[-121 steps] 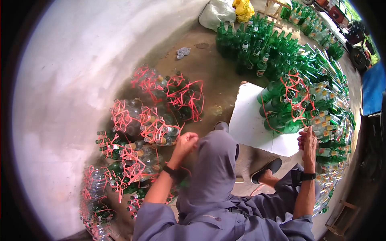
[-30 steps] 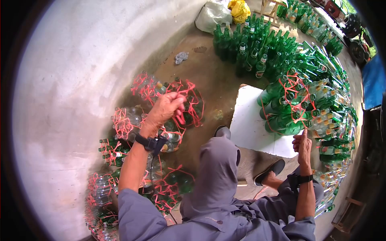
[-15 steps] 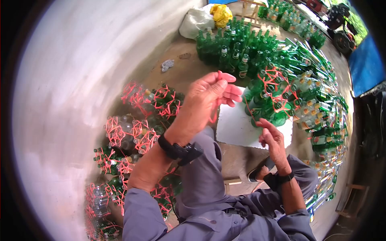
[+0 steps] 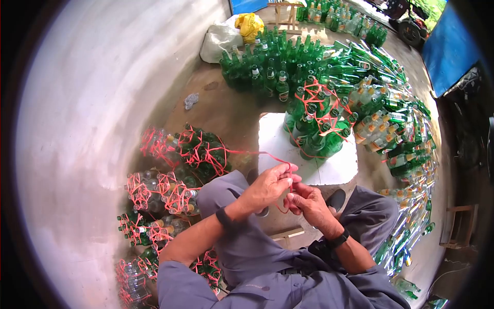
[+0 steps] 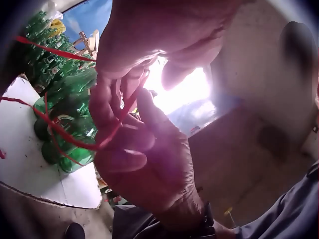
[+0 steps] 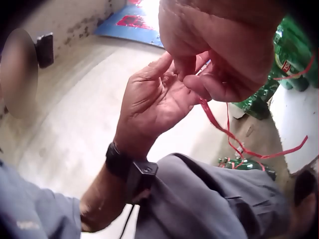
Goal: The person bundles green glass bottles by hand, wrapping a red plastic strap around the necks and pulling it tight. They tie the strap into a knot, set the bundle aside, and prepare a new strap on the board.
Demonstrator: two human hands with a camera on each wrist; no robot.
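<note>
My left hand (image 4: 267, 190) and right hand (image 4: 311, 206) meet above my lap, in front of a white board (image 4: 271, 135). The left thumb and fingers pinch a red plastic string (image 4: 246, 152), which runs off to the left toward the tied bottles. Below it, my right hand's thumb and fingertips pinch the same string (image 6: 219, 124); a loop of string (image 5: 75, 142) hangs by the fingers in the left wrist view. On the board stands a cluster of green bottles (image 4: 332, 147), red string (image 4: 321, 103) criss-crossed over their necks.
Bundles of string-tied bottles (image 4: 203, 149) stand on the left along the wall. Many loose green bottles (image 4: 262, 62) fill the back, and clear ones (image 4: 375, 126) lie piled at the right. Behind are a white sack (image 4: 220, 44), a yellow bag (image 4: 249, 27) and a small wooden stool (image 4: 460, 225).
My left hand has gone from my knee to the tied bundles, then come back with red string. The right hand has left the bottles' side and joined it; the head view has turned right.
</note>
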